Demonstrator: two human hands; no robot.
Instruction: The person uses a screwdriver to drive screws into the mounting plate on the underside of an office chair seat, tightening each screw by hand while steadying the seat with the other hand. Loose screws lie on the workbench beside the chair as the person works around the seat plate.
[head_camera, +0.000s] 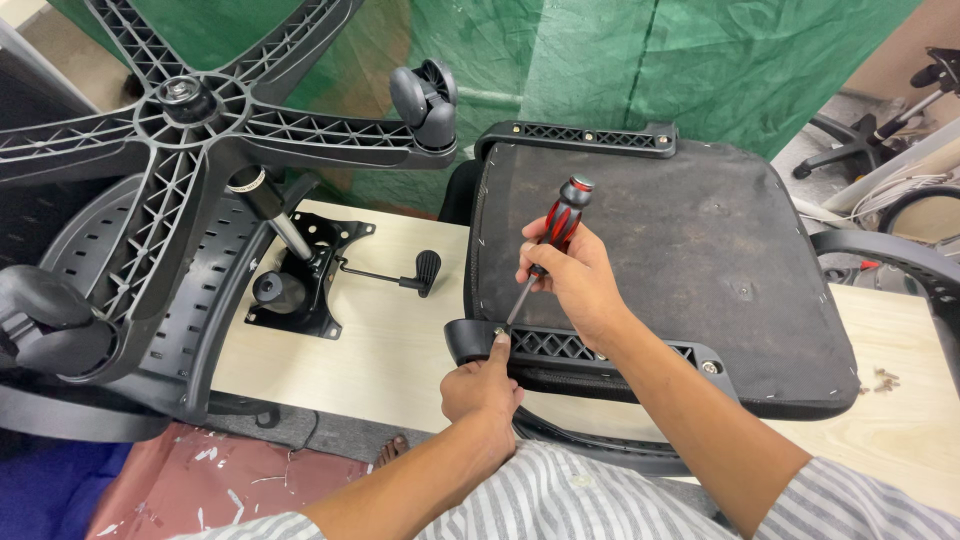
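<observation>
Head view, item list. Right hand (578, 278): grip clenched round the red-and-black screwdriver (548, 250), shaft slanting down to a screw at the near end of the black armrest bracket (590, 347). Left hand (482, 385): closed on that bracket end, forefinger beside the tip. Upturned seat pad (700, 260): lying on the tabletop (390, 345). Handling note: likely best to keep the tip square in the head, press down, steady the bracket. Chair base (180, 120): left, apart. Loose screws (884, 379): far right.

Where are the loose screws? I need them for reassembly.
In the head view, the loose screws lie on the light wooden table at far right, just beyond the upturned seat cushion's right corner.
</observation>
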